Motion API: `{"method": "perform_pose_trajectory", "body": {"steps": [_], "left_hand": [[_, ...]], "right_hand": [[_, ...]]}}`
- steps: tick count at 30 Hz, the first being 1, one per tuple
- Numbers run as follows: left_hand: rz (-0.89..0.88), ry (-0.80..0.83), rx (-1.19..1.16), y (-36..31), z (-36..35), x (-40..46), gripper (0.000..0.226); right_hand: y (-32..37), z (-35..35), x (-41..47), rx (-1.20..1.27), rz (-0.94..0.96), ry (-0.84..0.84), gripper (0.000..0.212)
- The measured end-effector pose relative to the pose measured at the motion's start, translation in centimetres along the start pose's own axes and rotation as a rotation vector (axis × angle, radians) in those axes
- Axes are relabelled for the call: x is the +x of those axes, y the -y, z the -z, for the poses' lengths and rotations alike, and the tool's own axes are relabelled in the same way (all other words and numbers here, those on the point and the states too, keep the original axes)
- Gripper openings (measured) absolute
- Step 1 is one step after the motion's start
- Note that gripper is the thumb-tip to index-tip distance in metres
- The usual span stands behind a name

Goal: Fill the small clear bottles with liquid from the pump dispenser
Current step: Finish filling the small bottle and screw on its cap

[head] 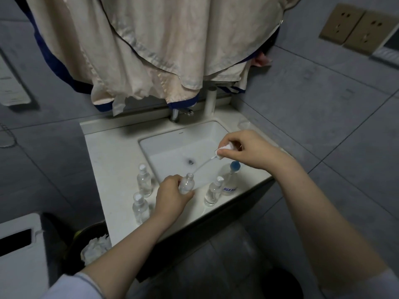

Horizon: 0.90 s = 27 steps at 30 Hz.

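My left hand (171,196) grips a small clear bottle (187,184) standing on the front rim of the white sink (172,139). My right hand (246,148) holds a white pump cap (223,149) above the basin; its thin dip tube (203,166) slants down toward the open neck of that bottle. Three more small clear bottles with white caps stand nearby: two to the left (144,182) (140,209) and one to the right (213,190). A larger clear dispenser bottle with a blue top (231,178) stands beside my right wrist.
A faucet (176,114) sits behind the basin under hanging beige cloth (151,50). A bin with crumpled tissue (95,247) stands on the floor at lower left, beside a white box (19,253). Wall sockets (354,29) are at upper right.
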<state>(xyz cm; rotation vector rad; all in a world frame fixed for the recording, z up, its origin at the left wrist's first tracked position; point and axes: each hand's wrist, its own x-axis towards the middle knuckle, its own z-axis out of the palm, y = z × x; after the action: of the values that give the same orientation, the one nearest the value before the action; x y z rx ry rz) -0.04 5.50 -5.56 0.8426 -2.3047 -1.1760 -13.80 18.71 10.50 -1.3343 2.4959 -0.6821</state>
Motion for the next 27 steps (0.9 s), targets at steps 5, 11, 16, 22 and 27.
{"method": "perform_pose_trajectory", "body": {"steps": [5, 11, 16, 22, 27], "left_hand": [[-0.116, 0.015, 0.109, -1.0, 0.2, 0.1, 0.021], [-0.168, 0.034, 0.127, -1.8, 0.5, 0.3, 0.019], [-0.171, 0.061, 0.129, -2.0, 0.8, 0.5, 0.018], [-0.19, 0.073, 0.176, -1.6, 0.5, 0.9, 0.02], [-0.162, 0.088, 0.162, -1.7, 0.5, 1.8, 0.018]], "right_hand": [[0.5, -2.4, 0.9, -0.089, 0.057, 0.075, 0.018], [1.4, -4.9, 2.2, -0.153, 0.074, 0.141, 0.026], [1.9, -5.0, 2.5, -0.146, 0.083, 0.223, 0.02], [2.1, -5.9, 3.1, -0.437, -0.055, 0.216, 0.035], [1.8, -5.8, 3.1, -0.215, -0.031, 0.294, 0.029]]}}
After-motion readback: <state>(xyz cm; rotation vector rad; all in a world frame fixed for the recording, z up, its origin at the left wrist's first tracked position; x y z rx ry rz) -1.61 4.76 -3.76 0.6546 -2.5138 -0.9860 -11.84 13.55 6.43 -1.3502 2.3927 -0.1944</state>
